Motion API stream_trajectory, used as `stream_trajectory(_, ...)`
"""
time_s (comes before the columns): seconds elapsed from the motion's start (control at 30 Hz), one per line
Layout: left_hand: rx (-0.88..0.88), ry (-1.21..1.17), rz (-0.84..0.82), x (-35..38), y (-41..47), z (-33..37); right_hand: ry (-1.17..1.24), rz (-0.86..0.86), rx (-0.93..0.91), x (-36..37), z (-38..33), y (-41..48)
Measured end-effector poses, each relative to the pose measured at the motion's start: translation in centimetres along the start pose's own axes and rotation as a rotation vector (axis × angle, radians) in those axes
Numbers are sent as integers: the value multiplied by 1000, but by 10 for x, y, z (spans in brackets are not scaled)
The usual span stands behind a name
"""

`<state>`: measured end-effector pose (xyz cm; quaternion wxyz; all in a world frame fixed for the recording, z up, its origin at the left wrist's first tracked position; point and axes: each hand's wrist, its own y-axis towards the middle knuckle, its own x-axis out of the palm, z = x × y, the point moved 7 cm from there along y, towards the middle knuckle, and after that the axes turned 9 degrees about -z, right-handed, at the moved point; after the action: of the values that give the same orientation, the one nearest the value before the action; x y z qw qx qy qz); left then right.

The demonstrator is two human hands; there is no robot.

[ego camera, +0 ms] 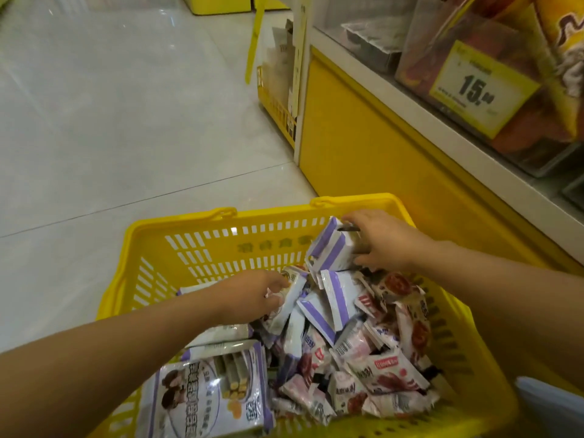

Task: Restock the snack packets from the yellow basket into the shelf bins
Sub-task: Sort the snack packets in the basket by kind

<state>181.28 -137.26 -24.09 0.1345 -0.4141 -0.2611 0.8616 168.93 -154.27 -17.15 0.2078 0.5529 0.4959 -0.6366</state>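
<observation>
Head: purple packets (331, 251) between right fingers (371, 259).

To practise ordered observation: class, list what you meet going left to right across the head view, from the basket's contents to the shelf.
Large purple-white bag → left hand, pinching a white packet → purple-striped packets → right hand holding them → yellow price tag.

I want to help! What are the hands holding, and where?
The right hand holds a bunch of purple-and-white packets by one end, thumb on top. The left hand seems to pinch a small white packet by its edge.
</observation>
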Motion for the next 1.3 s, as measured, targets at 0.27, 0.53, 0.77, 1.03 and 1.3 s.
stream_trajectory(0.27, 5, -63, 129, -22, -19, -17, -144, 70, -26, 12, -4, 18)
stream_trajectory(0.53, 219, -315, 472, -80, -85, -4, 378, 349, -339, -60, -74, -23)
stream_trajectory(0.77, 235, -723, 576, -79, -106, -33, 1183, 11, -399, -14, -164, 7)
stream_trajectory(1.03, -61, -821, 656, -47, -114, -81, 1243, -428, -218, 64, -180, 42)
stream_trajectory(1.3, -63, 53, 627, -60, -151, -64, 806, -557, -381, 66, -177, 64)
